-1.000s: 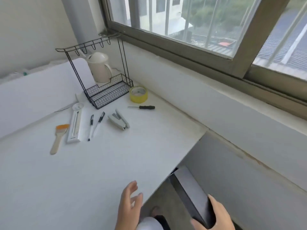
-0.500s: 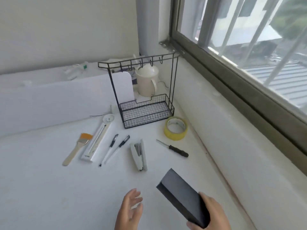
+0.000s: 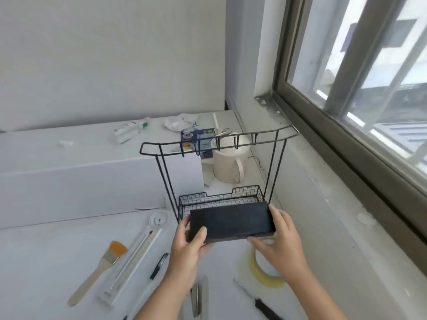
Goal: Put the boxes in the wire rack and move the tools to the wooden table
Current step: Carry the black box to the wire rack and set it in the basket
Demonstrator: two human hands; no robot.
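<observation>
Black box [image 3: 231, 221] — held level in both hands, long side across, at the front edge of the rack's [image 3: 219, 172] basket, partly covering the basket's front wall; whether it touches the wire cannot be told.

Left hand [image 3: 188, 248] — clasped on the box's left end, thumb on top, fingers under.

Right hand [image 3: 280, 241] — clasped on the right end, fingers up the end face, thumb along the front lower edge.

Rack — black wire, upright on the white table [image 3: 46, 273]; mesh basket at the bottom, a rail with hooks at the top.

Kettle [image 3: 227, 162] — cream, behind the rack.

Brush [image 3: 99, 271] — wooden handle, orange bristles, flat on the table at left.

Long white pack [image 3: 131, 257] — just right of the brush, lying parallel to it.

Pen [image 3: 159, 265] — black, between the pack and the left forearm.

Stapler [image 3: 198, 299] — metal, partly hidden by the left forearm.

Tape [image 3: 265, 276] — yellow roll, flat, under the right wrist.

Screwdriver [image 3: 256, 301] — black handle, near the lower edge, between the forearms.

Window [image 3: 369, 77] — along the right wall.
</observation>
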